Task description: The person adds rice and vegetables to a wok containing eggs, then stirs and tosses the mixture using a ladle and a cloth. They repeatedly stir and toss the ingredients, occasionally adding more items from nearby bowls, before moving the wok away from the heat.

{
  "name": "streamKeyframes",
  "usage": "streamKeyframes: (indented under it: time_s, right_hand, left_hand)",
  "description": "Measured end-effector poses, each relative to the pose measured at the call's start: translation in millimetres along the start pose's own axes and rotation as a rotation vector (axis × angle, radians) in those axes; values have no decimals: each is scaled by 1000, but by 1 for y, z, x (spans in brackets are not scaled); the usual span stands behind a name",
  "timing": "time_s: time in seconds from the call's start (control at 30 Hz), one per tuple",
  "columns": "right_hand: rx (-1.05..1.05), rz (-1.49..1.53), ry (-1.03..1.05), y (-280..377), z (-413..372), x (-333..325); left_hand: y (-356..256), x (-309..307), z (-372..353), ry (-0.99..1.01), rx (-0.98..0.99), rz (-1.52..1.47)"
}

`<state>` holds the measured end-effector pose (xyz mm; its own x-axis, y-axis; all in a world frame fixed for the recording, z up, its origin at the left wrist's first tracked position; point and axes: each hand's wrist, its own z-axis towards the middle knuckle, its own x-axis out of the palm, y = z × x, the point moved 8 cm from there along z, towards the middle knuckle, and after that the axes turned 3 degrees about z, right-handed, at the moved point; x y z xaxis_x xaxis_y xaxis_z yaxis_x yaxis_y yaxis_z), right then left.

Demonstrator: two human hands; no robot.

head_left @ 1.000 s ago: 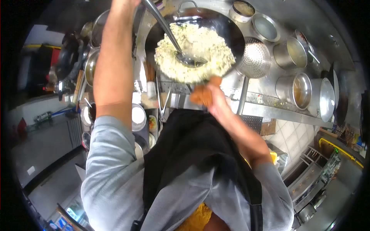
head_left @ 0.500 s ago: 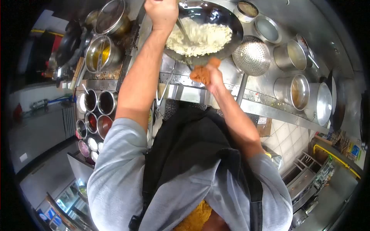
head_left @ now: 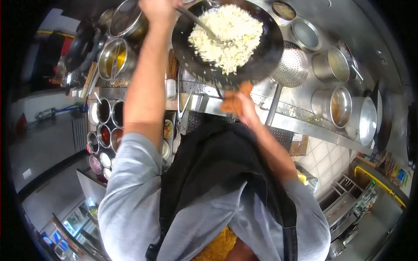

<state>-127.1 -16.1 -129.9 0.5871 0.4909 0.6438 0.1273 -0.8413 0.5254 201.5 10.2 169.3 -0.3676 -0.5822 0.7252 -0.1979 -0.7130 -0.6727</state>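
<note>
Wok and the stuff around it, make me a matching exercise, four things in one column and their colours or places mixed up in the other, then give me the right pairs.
Things:
1. Chopped food
2. Cloth
3. Perforated strainer
4. Apron

Places, colours or states:
A. Full of round holes, beside the wok
B. Black, worn over a grey shirt
C. Pale, heaped inside the wok
D. Orange-brown, bunched in the grip of the right hand

Right pairs: 1-C, 2-D, 3-A, 4-B
</note>
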Motion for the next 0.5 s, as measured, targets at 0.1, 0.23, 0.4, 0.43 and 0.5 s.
streamKeyframes:
  time_s: [0.1, 0.23, 0.4, 0.43, 0.5]
  right_hand:
    - [55, 24, 50, -34, -33, -38]
    - [8, 53, -146, 36, 0, 20]
    - [-38, 3, -87, 22, 19, 10]
    - [-55, 10, -78, 4, 6, -11]
    - [-180, -116, -71, 19, -40, -7]
  left_hand:
    - [-72, 32, 12, 28, 134, 270]
    - [-81, 46, -25, -65, 284, 504]
    - [-1, 7, 37, 11, 185, 447]
    - [-19, 20, 53, 132, 268, 408]
    - [-63, 60, 57, 108, 169, 340]
